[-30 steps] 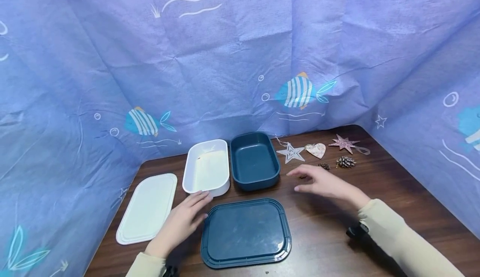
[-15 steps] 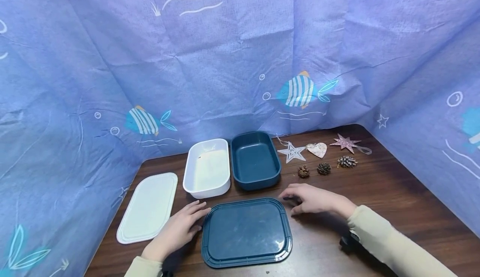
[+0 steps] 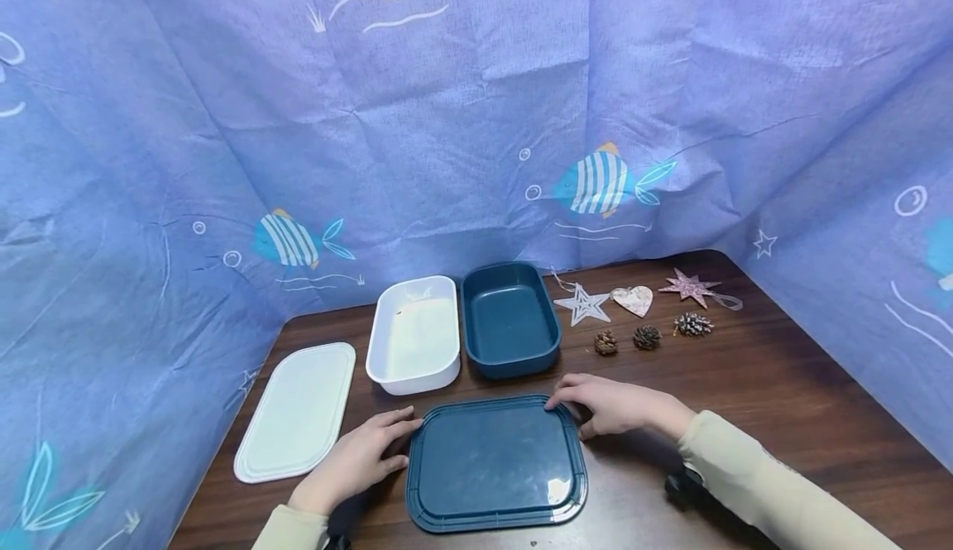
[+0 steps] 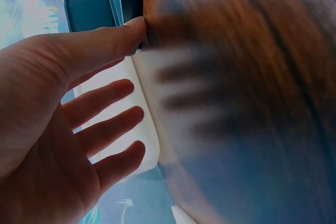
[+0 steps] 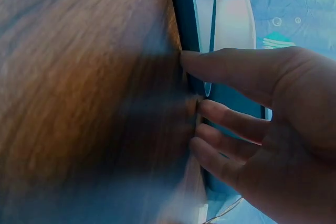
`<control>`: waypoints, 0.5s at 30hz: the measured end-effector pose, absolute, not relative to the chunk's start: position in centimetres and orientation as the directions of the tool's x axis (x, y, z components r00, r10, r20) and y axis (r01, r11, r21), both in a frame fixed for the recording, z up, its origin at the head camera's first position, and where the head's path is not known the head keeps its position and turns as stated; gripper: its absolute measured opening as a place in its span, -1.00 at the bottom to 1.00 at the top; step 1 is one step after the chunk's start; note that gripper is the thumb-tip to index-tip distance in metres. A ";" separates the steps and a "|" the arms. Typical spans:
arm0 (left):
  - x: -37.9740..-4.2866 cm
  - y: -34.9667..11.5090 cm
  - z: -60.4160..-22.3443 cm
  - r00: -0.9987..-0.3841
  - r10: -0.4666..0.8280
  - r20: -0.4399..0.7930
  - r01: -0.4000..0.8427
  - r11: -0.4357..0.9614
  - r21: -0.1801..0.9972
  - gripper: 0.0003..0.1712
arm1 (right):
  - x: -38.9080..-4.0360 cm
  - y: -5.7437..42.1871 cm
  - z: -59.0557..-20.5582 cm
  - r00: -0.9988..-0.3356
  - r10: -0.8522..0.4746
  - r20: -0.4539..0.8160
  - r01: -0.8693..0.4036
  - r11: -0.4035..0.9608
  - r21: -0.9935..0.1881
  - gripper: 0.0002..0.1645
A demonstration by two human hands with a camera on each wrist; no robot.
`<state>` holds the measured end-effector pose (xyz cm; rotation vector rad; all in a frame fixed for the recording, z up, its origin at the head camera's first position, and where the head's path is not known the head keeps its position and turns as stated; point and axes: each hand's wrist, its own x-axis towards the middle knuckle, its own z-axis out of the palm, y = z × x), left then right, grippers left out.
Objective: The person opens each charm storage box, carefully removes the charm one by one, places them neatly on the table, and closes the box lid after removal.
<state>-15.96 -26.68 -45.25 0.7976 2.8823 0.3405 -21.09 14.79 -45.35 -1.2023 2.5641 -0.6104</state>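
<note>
A dark blue lid [image 3: 497,463] with a grooved rim lies flat on the wooden table. At its upper left corner is my left hand [image 3: 365,455], fingers loosely spread and fingertips right at the rim. The left wrist view shows that hand's thumb [image 4: 118,38] against the lid's edge, the other fingers apart. My right hand [image 3: 614,405] touches the upper right corner, its index fingertip over the rim and its thumb beside the edge. In the right wrist view the fingers are loosely bent along the lid's edge [image 5: 185,14]. Neither hand lifts anything.
Behind the lid stand a white box [image 3: 413,335] and a dark blue box [image 3: 510,318]. A white lid [image 3: 298,413] lies left. Farther right are a silver star [image 3: 583,305], a heart [image 3: 633,300], a pink star [image 3: 689,287] and pinecones [image 3: 646,337]. A blue curtain [image 3: 447,136] hangs behind.
My right hand has come down and left from near the pinecones to the dark blue lid's corner, uncovering the pinecones. My left hand has moved slightly down from the white box to the lid's left edge.
</note>
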 end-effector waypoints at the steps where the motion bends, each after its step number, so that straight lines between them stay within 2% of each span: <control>1: -15.9 -26.7 -45.2 -0.850 0.521 -0.077 0.487 0.833 0.262 -0.41 | -21.1 14.9 -45.4 -0.629 -0.776 -0.044 -0.672 0.571 -0.471 -0.34; 7: -15.8 -27.1 -45.2 -0.829 0.551 -0.097 0.506 0.812 0.292 -0.44 | -20.9 15.6 -45.8 -0.604 -0.797 -0.011 -0.698 0.535 -0.477 -0.34; 15: -15.9 -27.2 -45.2 -0.826 0.552 -0.116 0.500 0.811 0.304 -0.43 | -21.2 16.2 -46.1 -0.559 -0.822 0.104 -0.741 0.439 -0.508 -0.36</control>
